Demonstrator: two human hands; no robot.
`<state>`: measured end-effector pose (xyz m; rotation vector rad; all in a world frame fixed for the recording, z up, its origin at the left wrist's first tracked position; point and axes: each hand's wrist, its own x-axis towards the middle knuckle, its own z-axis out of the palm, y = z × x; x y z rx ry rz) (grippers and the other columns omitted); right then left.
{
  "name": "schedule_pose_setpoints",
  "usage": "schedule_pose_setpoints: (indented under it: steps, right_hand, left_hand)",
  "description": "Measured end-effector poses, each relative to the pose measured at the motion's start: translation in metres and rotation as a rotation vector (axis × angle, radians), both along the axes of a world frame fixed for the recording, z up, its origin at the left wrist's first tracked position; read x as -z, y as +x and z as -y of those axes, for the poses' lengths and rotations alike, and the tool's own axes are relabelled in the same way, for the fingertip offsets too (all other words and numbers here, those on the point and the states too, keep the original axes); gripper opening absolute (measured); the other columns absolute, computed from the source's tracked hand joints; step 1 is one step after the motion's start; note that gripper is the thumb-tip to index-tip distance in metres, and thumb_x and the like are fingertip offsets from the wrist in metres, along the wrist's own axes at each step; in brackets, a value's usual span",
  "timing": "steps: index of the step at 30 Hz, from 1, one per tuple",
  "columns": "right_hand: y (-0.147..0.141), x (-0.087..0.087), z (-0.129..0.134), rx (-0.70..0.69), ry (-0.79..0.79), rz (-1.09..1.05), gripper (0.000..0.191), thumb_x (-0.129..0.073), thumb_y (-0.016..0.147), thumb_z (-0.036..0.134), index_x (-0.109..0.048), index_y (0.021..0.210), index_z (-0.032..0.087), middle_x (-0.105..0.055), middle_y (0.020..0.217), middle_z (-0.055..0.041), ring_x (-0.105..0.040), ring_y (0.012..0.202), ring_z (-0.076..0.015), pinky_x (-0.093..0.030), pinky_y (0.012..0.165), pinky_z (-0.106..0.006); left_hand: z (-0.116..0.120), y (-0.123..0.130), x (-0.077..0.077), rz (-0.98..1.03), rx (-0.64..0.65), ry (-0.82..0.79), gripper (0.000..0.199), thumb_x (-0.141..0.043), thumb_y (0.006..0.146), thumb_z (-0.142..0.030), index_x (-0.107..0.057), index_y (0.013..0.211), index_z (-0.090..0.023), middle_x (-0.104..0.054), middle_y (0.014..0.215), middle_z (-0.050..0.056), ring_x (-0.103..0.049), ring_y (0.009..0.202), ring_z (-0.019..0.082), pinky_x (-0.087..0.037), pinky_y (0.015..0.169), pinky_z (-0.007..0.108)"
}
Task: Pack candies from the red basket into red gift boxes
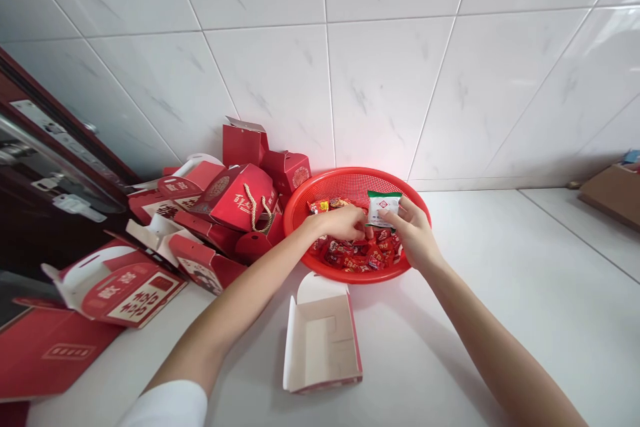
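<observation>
ok, r hand [416, 235] w/ pkt [383, 210], l hand [344, 221] in basket [345, 188]

Both arms are stretched out forward, forearms bare, slanting in from the bottom corners toward each other. The left arm [245, 303] runs up and to the right with a bit of a bend at the wrist, and the left hand [347, 221] is palm down, fingers curled under. Fingertips are partly hidden, so I honestly can't tell what that grip is doing. The right arm [493, 330] angles up and left, and the right hand [413, 232] has its grip pinched, thumb across the front, fingers bent behind. Hands are near each other, but apart.
</observation>
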<state>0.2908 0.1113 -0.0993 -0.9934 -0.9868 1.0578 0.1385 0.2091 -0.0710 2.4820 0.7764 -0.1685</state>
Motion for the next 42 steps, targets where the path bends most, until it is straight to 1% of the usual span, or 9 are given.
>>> schedule_pose_setpoints:
  steps: [3, 6, 11, 14, 18, 25, 33, 38, 42]
  right_hand:
    - [0.0, 0.0, -0.001, 0.038, 0.013, -0.03, 0.032, -0.084, 0.072, 0.043, -0.068, 0.093, 0.025, -0.08, 0.096, -0.004, -0.074, 0.096, -0.0285, -0.058, 0.09, -0.043]
    - [-0.001, 0.001, -0.002, 0.053, 0.024, -0.063, 0.03, -0.085, 0.071, 0.042, -0.069, 0.091, 0.026, -0.079, 0.095, -0.0027, -0.074, 0.094, -0.0282, -0.059, 0.088, -0.043]
    - [-0.002, 0.0, -0.002, 0.065, 0.024, -0.083, 0.03, -0.085, 0.07, 0.041, -0.069, 0.091, 0.026, -0.079, 0.093, -0.002, -0.074, 0.091, -0.0278, -0.06, 0.085, -0.043]
    - [-0.002, -0.001, -0.001, 0.086, 0.017, -0.068, 0.03, -0.084, 0.071, 0.042, -0.068, 0.091, 0.026, -0.079, 0.092, -0.0022, -0.074, 0.09, -0.028, -0.06, 0.084, -0.043]
    - [-0.002, 0.0, -0.001, 0.09, 0.029, -0.069, 0.028, -0.083, 0.072, 0.04, -0.067, 0.089, 0.026, -0.078, 0.092, -0.0018, -0.074, 0.089, -0.0273, -0.059, 0.083, -0.043]
    - [-0.002, 0.002, -0.002, 0.093, 0.04, -0.055, 0.027, -0.082, 0.073, 0.039, -0.068, 0.093, 0.025, -0.079, 0.091, -0.0017, -0.074, 0.088, -0.0266, -0.059, 0.082, -0.042]
    - [-0.002, 0.0, -0.002, 0.106, 0.031, -0.033, 0.027, -0.081, 0.072, 0.039, -0.067, 0.091, 0.026, -0.078, 0.09, -0.002, -0.073, 0.09, -0.0278, -0.057, 0.085, -0.044]
    - [-0.002, -0.001, -0.002, 0.099, 0.028, -0.041, 0.026, -0.081, 0.071, 0.039, -0.065, 0.088, 0.026, -0.078, 0.089, -0.0019, -0.073, 0.09, -0.0279, -0.057, 0.085, -0.044]
    - [-0.003, -0.002, -0.002, 0.091, 0.028, -0.043, 0.027, -0.081, 0.071, 0.04, -0.065, 0.088, 0.026, -0.077, 0.089, -0.0021, -0.073, 0.091, -0.0279, -0.057, 0.086, -0.044]
  left_hand:
    - [-0.001, 0.015, 0.002, -0.097, 0.018, 0.028, 0.028, -0.065, 0.086, -0.011, -0.081, 0.106, -0.022, -0.082, 0.105, 0.001, -0.076, 0.093, 0.019, -0.054, 0.076, 0.021]
    - [-0.008, 0.022, 0.007, -0.192, -0.011, 0.096, 0.028, -0.068, 0.082, -0.013, -0.081, 0.105, -0.021, -0.08, 0.112, 0.006, -0.076, 0.099, 0.025, -0.057, 0.081, 0.026]
    - [-0.025, 0.019, 0.01, -0.332, -0.074, 0.248, 0.05, -0.07, 0.072, -0.005, -0.077, 0.117, -0.025, -0.075, 0.128, 0.012, -0.069, 0.118, 0.032, -0.055, 0.1, 0.037]
    - [-0.033, 0.016, 0.01, -0.384, -0.081, 0.285, 0.044, -0.069, 0.071, -0.006, -0.078, 0.111, -0.022, -0.074, 0.126, 0.015, -0.069, 0.119, 0.034, -0.054, 0.102, 0.042]
    - [-0.036, 0.014, 0.017, -0.38, -0.036, 0.275, 0.043, -0.066, 0.071, -0.005, -0.078, 0.108, -0.022, -0.076, 0.122, 0.012, -0.069, 0.117, 0.03, -0.054, 0.1, 0.036]
    - [-0.041, 0.01, 0.027, -0.325, 0.019, 0.219, 0.07, -0.065, 0.068, -0.004, -0.068, 0.134, -0.027, -0.068, 0.14, 0.01, -0.061, 0.131, 0.031, -0.05, 0.108, 0.038]
    - [-0.05, 0.013, 0.036, -0.235, 0.025, 0.174, 0.07, -0.05, 0.083, -0.003, -0.055, 0.15, -0.02, -0.063, 0.149, 0.011, -0.064, 0.129, 0.026, -0.048, 0.109, 0.031]
    - [-0.05, 0.016, 0.047, -0.177, 0.03, 0.172, 0.055, -0.054, 0.083, -0.005, -0.069, 0.134, -0.02, -0.069, 0.141, 0.009, -0.068, 0.122, 0.024, -0.05, 0.103, 0.027]
    - [-0.047, 0.021, 0.051, -0.117, 0.005, 0.177, 0.038, -0.059, 0.077, -0.004, -0.08, 0.105, -0.019, -0.081, 0.112, 0.009, -0.074, 0.103, 0.024, -0.054, 0.091, 0.027]
